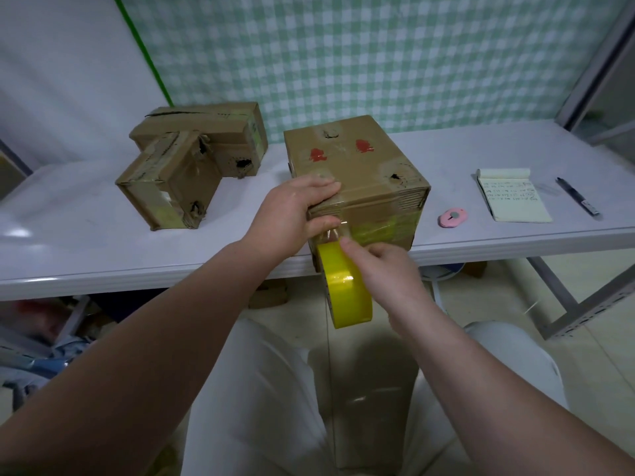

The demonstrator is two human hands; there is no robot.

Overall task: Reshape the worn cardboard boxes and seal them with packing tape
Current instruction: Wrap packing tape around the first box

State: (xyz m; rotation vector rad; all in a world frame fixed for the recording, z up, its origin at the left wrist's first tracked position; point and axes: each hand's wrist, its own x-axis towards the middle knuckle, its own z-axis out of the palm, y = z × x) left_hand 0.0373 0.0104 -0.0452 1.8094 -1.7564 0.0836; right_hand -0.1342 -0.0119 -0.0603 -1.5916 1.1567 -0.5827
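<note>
Brown cardboard box with two red marks (357,159) stands at the near edge of the white table (103,252) — the left hand (299,207) grips its front top edge, and the right hand (385,266) pinches the one yellow packing-tape roll (347,290) against its front. Two more boxes sit to the left, touching — a small taped box (171,187) and a long flat box (213,132). One pink cutter (453,217), one notepad (512,197) and one black pen (577,195) lie to the right.

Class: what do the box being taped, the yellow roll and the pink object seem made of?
The box: matte brown cardboard, holed and crumpled at edges. The yellow roll: glossy, translucent plastic tape, by its highlights. The pink object: probably smooth plastic, with a grey button.
</note>
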